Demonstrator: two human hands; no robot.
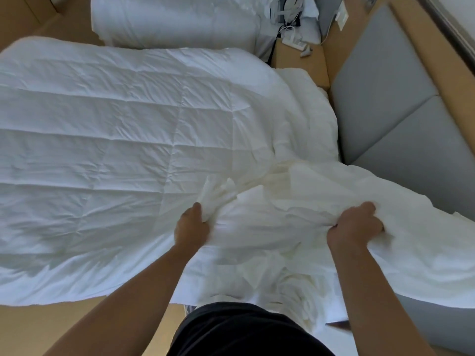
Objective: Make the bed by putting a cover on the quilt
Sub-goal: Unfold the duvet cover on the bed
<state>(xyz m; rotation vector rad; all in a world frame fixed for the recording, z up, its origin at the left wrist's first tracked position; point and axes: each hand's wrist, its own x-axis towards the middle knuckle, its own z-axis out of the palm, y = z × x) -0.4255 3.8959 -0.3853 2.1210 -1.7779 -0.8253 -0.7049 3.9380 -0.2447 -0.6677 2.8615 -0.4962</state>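
A white stitched quilt lies spread flat over the bed, filling the left and middle of the view. A cream-white cover is bunched over the quilt's near right corner and hangs down in front of me. My left hand grips a gathered fold of the cover near the quilt's near edge. My right hand grips another bunch of the cover further right. The fabric is stretched between both hands.
A second white folded quilt or mattress lies at the back. Cables and a power strip sit on a wooden ledge behind the bed. Grey padded panels run along the right. Wooden floor shows near left.
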